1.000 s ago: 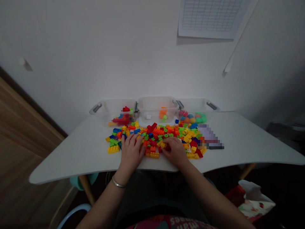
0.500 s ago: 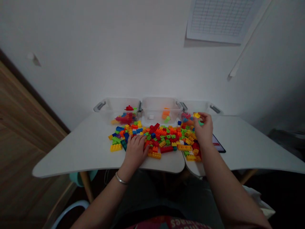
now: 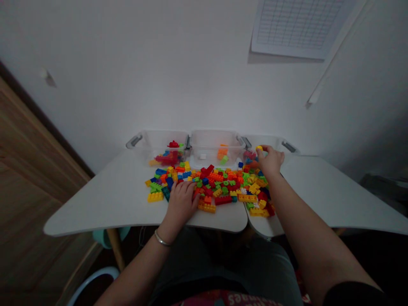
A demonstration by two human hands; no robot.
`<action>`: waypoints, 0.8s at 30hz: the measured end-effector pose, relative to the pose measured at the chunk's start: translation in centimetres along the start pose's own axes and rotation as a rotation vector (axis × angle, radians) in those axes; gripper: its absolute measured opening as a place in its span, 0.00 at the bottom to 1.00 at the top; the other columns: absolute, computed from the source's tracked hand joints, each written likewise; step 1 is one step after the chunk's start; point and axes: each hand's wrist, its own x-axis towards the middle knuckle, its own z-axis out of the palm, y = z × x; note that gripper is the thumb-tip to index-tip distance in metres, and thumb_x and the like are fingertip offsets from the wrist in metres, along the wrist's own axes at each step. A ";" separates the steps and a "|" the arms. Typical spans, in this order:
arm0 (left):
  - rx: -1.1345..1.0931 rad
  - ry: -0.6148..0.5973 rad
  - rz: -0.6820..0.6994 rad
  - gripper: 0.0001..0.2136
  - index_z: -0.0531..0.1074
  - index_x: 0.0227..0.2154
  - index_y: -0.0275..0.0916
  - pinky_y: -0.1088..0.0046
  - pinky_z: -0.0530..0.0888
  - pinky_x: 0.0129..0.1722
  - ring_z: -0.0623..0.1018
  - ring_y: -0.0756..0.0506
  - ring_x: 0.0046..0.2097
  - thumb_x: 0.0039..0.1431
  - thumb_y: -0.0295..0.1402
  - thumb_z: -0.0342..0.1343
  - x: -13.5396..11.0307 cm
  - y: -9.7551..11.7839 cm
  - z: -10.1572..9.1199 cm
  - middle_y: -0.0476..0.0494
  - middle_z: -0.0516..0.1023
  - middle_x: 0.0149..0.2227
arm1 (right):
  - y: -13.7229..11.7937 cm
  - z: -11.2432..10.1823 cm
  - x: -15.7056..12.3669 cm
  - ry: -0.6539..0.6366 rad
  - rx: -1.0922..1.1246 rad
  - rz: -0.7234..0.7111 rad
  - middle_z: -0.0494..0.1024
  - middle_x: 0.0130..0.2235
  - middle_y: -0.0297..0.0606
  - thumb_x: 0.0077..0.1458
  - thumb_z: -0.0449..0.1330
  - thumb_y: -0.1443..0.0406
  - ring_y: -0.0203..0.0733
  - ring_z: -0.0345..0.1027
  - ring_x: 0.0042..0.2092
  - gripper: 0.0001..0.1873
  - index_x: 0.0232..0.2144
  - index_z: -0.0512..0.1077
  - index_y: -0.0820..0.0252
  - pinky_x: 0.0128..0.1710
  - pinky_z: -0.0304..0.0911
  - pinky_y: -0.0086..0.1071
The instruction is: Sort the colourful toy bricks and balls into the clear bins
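Between the thumb and fingers of my right hand [image 3: 270, 161] is a small yellow toy brick [image 3: 259, 148]. That hand is at the front wall of the right clear plastic box [image 3: 263, 139], which has colourful pieces inside. My left hand [image 3: 181, 196] rests at the left front of a spread pile of building bricks [image 3: 225, 183], its fingers loosely extended over them. Around its fingertips lie a yellow brick [image 3: 155, 196], a dark teal brick [image 3: 165, 193] and several blue and green ones. Nothing shows in its grasp.
The left clear box [image 3: 159, 138] holds red, blue and yellow pieces. In the middle box [image 3: 213, 138] are orange, green and white pieces. The boxes stand against the wall on two adjoining white tables [image 3: 105, 199]. A printed grid sheet [image 3: 290, 29] hangs above.
My right hand has moved forward and slightly left, toward the right box, with the yellow brick. The dark flat device beside it is no longer visible. My left hand stays in place.
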 end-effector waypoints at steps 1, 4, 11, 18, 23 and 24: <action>0.001 -0.001 0.000 0.15 0.72 0.47 0.38 0.51 0.60 0.59 0.73 0.37 0.51 0.61 0.37 0.50 0.0 0.0 0.0 0.36 0.76 0.48 | 0.0 0.1 0.2 0.008 0.015 0.006 0.79 0.40 0.44 0.58 0.49 0.55 0.49 0.67 0.43 0.20 0.42 0.74 0.60 0.57 0.47 0.51; 0.007 -0.004 -0.005 0.15 0.72 0.47 0.38 0.51 0.60 0.59 0.73 0.37 0.51 0.61 0.37 0.49 0.0 0.0 0.1 0.36 0.76 0.48 | -0.1 0.4 0.8 -0.040 0.008 0.003 0.79 0.41 0.45 0.58 0.51 0.57 0.49 0.68 0.43 0.19 0.44 0.74 0.60 0.53 0.52 0.47; 0.017 -0.016 -0.008 0.15 0.72 0.47 0.37 0.51 0.60 0.59 0.73 0.37 0.50 0.61 0.37 0.49 0.1 0.0 0.0 0.36 0.76 0.47 | 0.2 0.8 1.3 -0.209 -0.164 -0.044 0.80 0.40 0.49 0.59 0.48 0.61 0.52 0.68 0.45 0.21 0.48 0.74 0.61 0.53 0.50 0.48; 0.004 -0.026 -0.005 0.15 0.72 0.46 0.37 0.51 0.60 0.60 0.73 0.37 0.51 0.61 0.37 0.49 0.1 0.0 0.0 0.37 0.77 0.47 | 1.0 1.2 1.1 -0.233 -0.085 -0.104 0.77 0.46 0.49 0.59 0.43 0.66 0.50 0.66 0.51 0.23 0.47 0.75 0.63 0.59 0.41 0.55; 0.007 -0.018 -0.009 0.15 0.73 0.46 0.36 0.51 0.60 0.60 0.73 0.38 0.50 0.61 0.37 0.50 0.2 -0.1 0.1 0.37 0.78 0.46 | 1.6 1.4 1.2 -0.235 0.036 -0.122 0.77 0.47 0.48 0.56 0.44 0.66 0.53 0.63 0.55 0.23 0.44 0.76 0.62 0.60 0.39 0.60; 0.005 -0.013 -0.007 0.14 0.73 0.46 0.36 0.51 0.60 0.60 0.73 0.38 0.49 0.61 0.37 0.50 0.2 -0.1 0.1 0.38 0.78 0.46 | 1.6 1.3 1.2 -0.225 0.066 -0.130 0.77 0.47 0.48 0.55 0.45 0.66 0.54 0.63 0.55 0.22 0.44 0.75 0.62 0.60 0.41 0.60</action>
